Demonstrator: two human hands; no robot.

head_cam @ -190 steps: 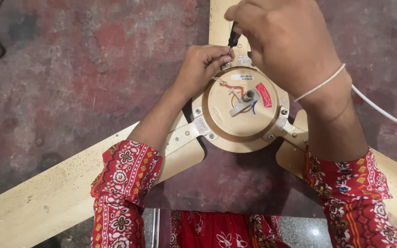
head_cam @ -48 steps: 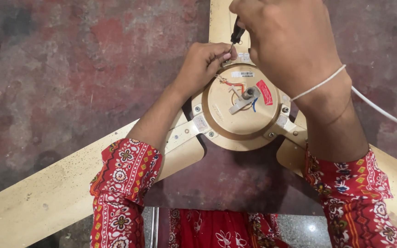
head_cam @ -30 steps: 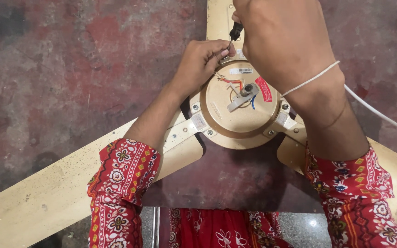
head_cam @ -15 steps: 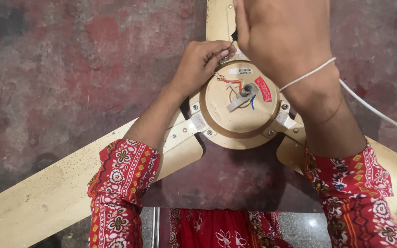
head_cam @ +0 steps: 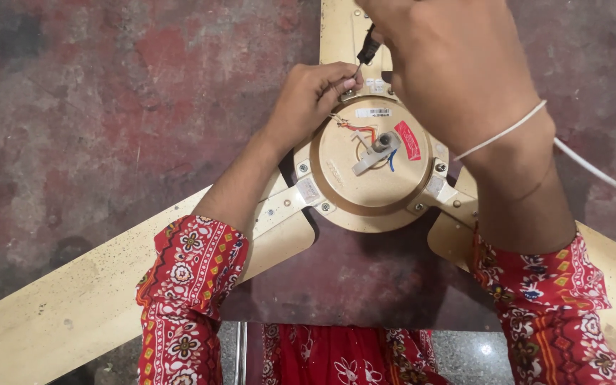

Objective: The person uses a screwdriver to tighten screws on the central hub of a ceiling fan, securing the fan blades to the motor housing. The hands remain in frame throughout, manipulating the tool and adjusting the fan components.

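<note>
Down on the mottled red and grey floor [head_cam: 108, 107] lies a cream-gold ceiling fan, its round metal motor housing [head_cam: 368, 167] sitting square between the two forearms. The left hand [head_cam: 315, 96] curls at the top-left rim of that housing, fingertips pinched together on the rim by the far blade's bracket, just where the tool tip lands. The right hand [head_cam: 450, 64] is closed in a fist over the handle of a black-shafted screwdriver [head_cam: 367, 50], whose shaft slants down to the left fingertips. Thin red, blue and white wires [head_cam: 361, 132] sprout from the housing's centre, just below the left hand. A white cord [head_cam: 593, 171] runs off from the right wrist towards the right edge. Long pale blades [head_cam: 73, 306] spread out beneath both red patterned sleeves [head_cam: 187, 285].
</note>
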